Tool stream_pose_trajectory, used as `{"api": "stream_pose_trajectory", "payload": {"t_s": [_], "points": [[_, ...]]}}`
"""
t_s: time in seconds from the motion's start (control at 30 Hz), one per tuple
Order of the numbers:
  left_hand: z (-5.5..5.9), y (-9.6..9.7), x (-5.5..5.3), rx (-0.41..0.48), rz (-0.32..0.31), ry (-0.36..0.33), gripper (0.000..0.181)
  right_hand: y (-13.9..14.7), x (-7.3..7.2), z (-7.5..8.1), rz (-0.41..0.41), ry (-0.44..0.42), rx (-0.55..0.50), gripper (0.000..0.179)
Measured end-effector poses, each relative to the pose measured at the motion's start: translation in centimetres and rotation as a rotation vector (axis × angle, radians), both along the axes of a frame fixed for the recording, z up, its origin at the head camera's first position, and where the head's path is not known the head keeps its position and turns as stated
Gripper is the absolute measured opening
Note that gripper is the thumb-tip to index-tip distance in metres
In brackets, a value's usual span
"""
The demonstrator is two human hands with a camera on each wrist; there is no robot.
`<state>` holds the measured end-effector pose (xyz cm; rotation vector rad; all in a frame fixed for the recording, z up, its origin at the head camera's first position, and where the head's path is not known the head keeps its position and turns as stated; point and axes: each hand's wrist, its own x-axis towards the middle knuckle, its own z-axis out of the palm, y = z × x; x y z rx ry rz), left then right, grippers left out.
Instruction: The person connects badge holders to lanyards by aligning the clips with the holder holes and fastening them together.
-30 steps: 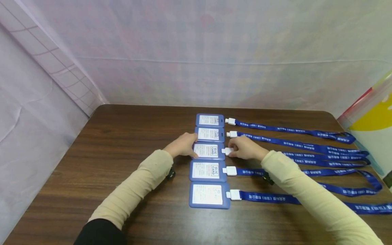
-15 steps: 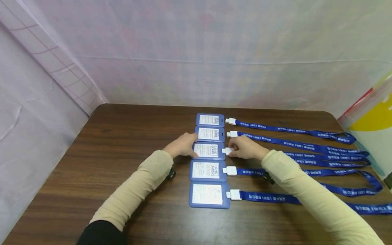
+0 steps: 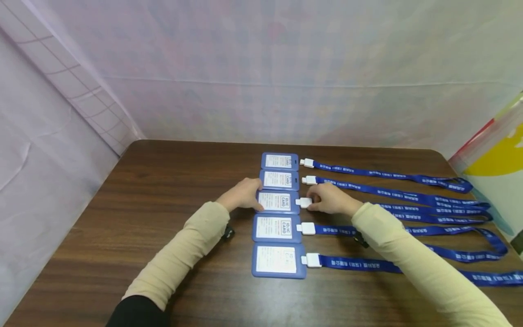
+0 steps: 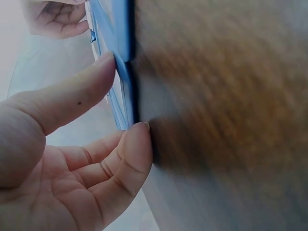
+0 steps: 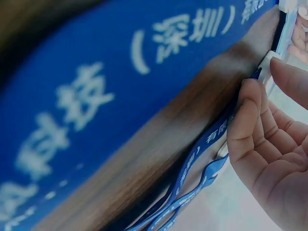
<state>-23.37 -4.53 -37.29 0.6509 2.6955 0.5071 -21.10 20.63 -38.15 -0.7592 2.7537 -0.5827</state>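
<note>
In the head view, blue ID badge holders with white card inserts lie in a column on the table. My left hand [image 3: 244,194] holds the middle badge holder [image 3: 279,202] at its left edge, thumb at the near corner and fingers at the far one. My right hand [image 3: 330,198] pinches the white lanyard clip [image 3: 303,203] between thumb and fingertips. This clip's narrow end meets the holder's right edge; whether it is hooked into the slot is too small to tell. The left wrist view shows my thumb [image 4: 91,86] against the holder's blue rim.
Blue lanyards with white print stretch right from their clips. The two nearer clips [image 3: 308,228] touch or overlap their holders; the two farther clips [image 3: 309,180] sit just apart from theirs. The brown table [image 3: 171,181] ends at a pale cloth backdrop [image 3: 261,91].
</note>
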Motion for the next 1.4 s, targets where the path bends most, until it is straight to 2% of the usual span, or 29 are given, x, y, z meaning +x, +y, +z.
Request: {"api": "stream_pose_trajectory", "payload": {"t_s": [0.23, 0.5, 0.7, 1.0, 1.27, 1.4], "points": [[0.2, -0.1, 0.2, 0.021, 0.018, 0.012, 0.049, 0.8, 0.5, 0.1, -0.016, 0.025, -0.028, 0.023], [0.6, -0.3, 0.8, 0.087, 0.006, 0.104, 0.025, 1.1, 0.4, 0.3, -0.063, 0.052, -0.023, 0.017], [0.8, -0.4, 1.4, 0.05, 0.028, 0.168, 0.025, 0.7, 0.2, 0.7, -0.07, 0.111, -0.068, 0.015], [1.4, -0.7, 2.3, 0.051, 0.015, 0.23, 0.026, 0.7, -0.5, 1.2, -0.086, 0.149, -0.025, 0.021], [2.0, -0.7, 3.0, 0.131, -0.036, 0.26, 0.028, 0.8, -1.5, 1.6, -0.136, 0.092, 0.003, 0.03], [2.2, -0.8, 3.3, 0.136, -0.034, 0.268, 0.028, 0.9, -1.9, 1.7, -0.146, 0.095, -0.001, 0.031]]}}
